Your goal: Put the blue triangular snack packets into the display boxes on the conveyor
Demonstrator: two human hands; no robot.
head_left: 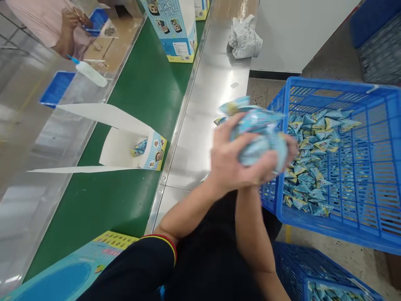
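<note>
Both my hands are cupped together around a bundle of small light-blue packets (pixel 255 133), held above the steel ledge just left of a blue crate. My left hand (pixel 230 159) wraps the near side of the bundle, fingers closed. My right hand (pixel 286 152) presses from the far side and is mostly hidden by the packets. The blue crate (pixel 376 138) holds a heap of the same packets (pixel 313 163). An open white carton (pixel 125 146) lies on its side on the green conveyor belt (pixel 140 96), with a few packets (pixel 140 147) inside.
A printed box (pixel 175 29) stands farther up the belt. A striped cloth (pixel 244 39) lies on the steel ledge (pixel 213 83). Another person (pixel 59 25) works at the far left beside a white squeeze bottle (pixel 89 72) and a blue tray (pixel 56 88). A second blue crate (pixel 313 271) sits below.
</note>
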